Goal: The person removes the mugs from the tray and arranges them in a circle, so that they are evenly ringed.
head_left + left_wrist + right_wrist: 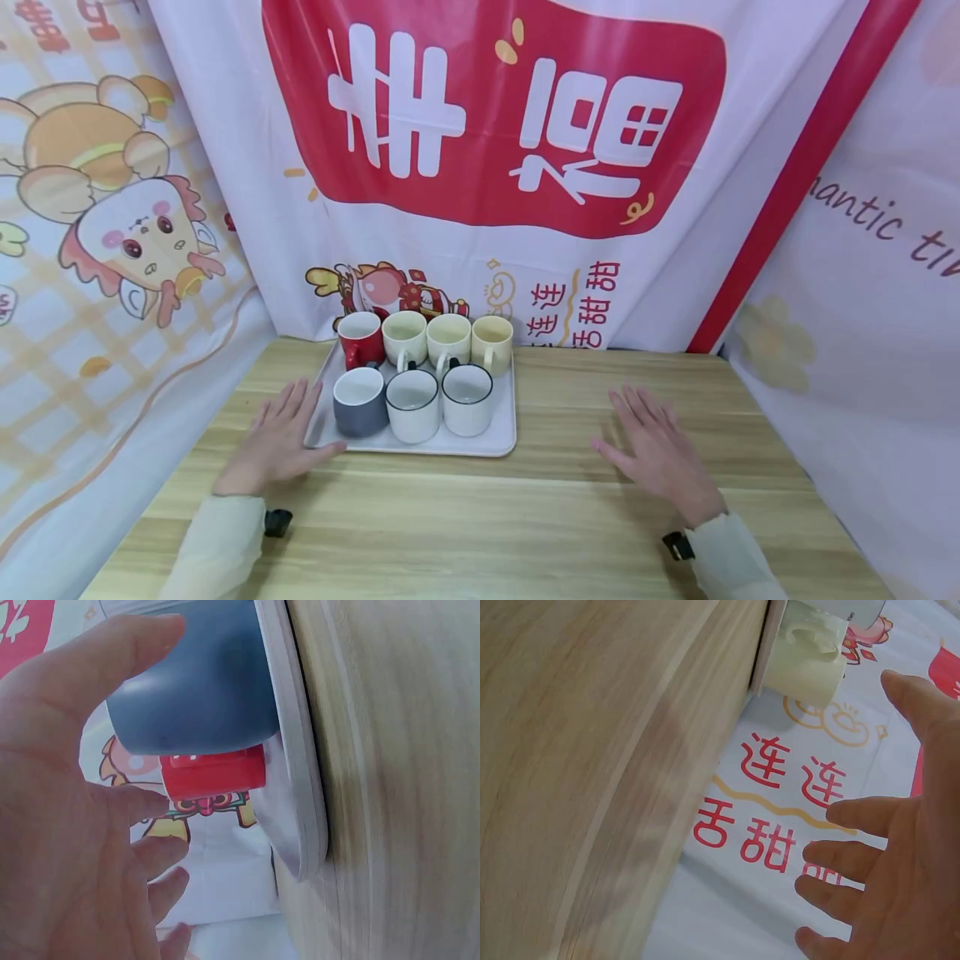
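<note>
A pale tray (501,442) on the table carries several mugs in two rows. In its back row are a red mug (361,340), two cream mugs (405,337) and a yellow mug (492,343). The front row has a blue-grey mug (360,404) and two white mugs with dark rims (413,408). My left hand (279,437) is spread at the tray's left edge, fingers extended, near the blue-grey mug (202,682) and holding nothing. To the right of the tray, my right hand (656,450) is held over the table with fingers apart, also holding nothing.
The wooden table (450,533) reaches back to a white cloth with a red printed panel (495,108). Printed cloths hang at the left (112,250) and right (862,333) sides. Each wrist wears a black strap (277,523).
</note>
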Available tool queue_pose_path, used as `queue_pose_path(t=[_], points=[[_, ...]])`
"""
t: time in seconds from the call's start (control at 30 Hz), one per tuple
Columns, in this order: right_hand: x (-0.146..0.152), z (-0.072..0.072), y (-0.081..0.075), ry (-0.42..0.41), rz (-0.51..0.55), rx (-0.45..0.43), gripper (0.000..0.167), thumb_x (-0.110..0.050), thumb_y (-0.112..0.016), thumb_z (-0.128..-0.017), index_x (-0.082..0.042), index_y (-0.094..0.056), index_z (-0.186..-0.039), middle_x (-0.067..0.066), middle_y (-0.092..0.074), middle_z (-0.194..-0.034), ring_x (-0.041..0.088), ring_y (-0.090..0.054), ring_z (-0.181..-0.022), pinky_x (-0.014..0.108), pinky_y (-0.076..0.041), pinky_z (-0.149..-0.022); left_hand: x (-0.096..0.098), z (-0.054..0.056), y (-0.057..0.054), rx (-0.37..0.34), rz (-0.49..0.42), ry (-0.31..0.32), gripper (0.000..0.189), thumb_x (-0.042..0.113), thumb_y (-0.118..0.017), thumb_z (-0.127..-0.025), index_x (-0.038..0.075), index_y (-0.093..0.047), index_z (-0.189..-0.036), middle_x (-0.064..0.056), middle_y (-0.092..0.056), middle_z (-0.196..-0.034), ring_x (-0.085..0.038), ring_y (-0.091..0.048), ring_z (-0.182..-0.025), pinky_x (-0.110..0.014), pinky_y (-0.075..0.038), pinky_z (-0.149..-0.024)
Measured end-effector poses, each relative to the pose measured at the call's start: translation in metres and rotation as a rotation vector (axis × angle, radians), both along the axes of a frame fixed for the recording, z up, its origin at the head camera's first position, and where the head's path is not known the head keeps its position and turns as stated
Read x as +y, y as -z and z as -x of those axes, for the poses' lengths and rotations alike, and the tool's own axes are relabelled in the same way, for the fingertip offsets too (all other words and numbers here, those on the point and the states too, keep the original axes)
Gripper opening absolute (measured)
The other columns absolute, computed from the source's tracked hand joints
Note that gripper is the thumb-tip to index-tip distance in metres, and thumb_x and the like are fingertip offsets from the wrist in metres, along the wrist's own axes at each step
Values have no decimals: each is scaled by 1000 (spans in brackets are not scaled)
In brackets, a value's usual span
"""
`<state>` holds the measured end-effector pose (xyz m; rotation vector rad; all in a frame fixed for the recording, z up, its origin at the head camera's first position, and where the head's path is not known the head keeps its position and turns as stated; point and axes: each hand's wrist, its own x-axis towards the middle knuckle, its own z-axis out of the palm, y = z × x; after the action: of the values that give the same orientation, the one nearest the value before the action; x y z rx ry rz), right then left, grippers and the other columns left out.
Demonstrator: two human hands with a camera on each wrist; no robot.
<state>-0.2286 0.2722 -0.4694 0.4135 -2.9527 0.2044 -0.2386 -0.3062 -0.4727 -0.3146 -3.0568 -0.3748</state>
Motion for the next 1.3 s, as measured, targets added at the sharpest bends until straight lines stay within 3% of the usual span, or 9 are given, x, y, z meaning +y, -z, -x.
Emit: queue_pose_path(t=[0.13, 0.27, 0.37, 0.53, 0.7, 0.83, 1.07, 1.3], points=[[0, 1, 0, -17, 2, 4, 95, -72, -49, -101, -4, -33, -165, 24, -31, -171, 47, -32, -157, 72, -23, -129, -8, 3, 0, -27, -117, 53, 111, 57, -71, -93, -4, -16, -167, -36, -11, -172, -59, -13, -158, -80, -13, -126], [-4, 4, -2, -52, 97, -34, 96, -72, -54, -99, -3, -35, -163, 26, -40, -166, 48, -43, -151, 70, -37, -124, -21, 9, 4, -84, -298, 81, 105, 41, -73, -96, -8, -10, -166, -38, -8, -171, -62, -13, -156, -81, -15, -125], [-10, 7, -3, -62, 225, -103, 102, -78, -55, -94, -4, -36, -163, 25, -43, -164, 47, -45, -149, 67, -41, -122, -33, 13, 8, -144, -406, 53, 105, 38, -71, -99, -6, -4, -167, -38, -7, -172, -63, -12, -156, -82, -17, -123], [-26, 11, -7, -67, 410, -181, 105, -78, -67, -87, -5, -44, -159, 19, -51, -161, 41, -49, -149, 61, -43, -124, -51, 16, 17, -202, -512, -29, 101, 41, -68, -102, 1, -4, -169, -36, -10, -172, -64, -16, -154, -81, -23, -122], [-53, 19, -10, -79, 537, -232, 90, -59, -80, -88, -8, -49, -156, 14, -59, -155, 36, -59, -140, 55, -51, -118, -64, 21, 30, -229, -661, -49, 95, 33, -67, -104, -1, -6, -168, -35, -13, -172, -61, -20, -155, -75, -25, -125], [-77, 27, -10, -91, 608, -244, 84, -45, -86, -87, -9, -51, -155, 13, -61, -152, 33, -61, -138, 52, -51, -119, -69, 25, 41, -260, -787, -60, 94, 23, -68, -103, -4, -5, -167, -34, -14, -172, -56, -19, -158, -70, -23, -129], [-118, 40, -12, -98, 671, -249, 92, -54, -89, -81, -10, -54, -153, 12, -63, -151, 34, -62, -138, 51, -51, -119, -70, 24, 45, -280, -887, -41, 90, 10, -65, -102, -7, -5, -166, -33, -13, -173, -52, -17, -160, -63, -20, -130], [-148, 54, -10, -141, 722, -189, 84, -39, -92, -80, -4, -58, -148, 19, -65, -146, 38, -64, -134, 52, -53, -117, -71, 23, 45, -288, -964, -23, 87, 3, -63, -101, -7, -5, -166, -32, -13, -173, -51, -16, -160, -41, -33, -128]])
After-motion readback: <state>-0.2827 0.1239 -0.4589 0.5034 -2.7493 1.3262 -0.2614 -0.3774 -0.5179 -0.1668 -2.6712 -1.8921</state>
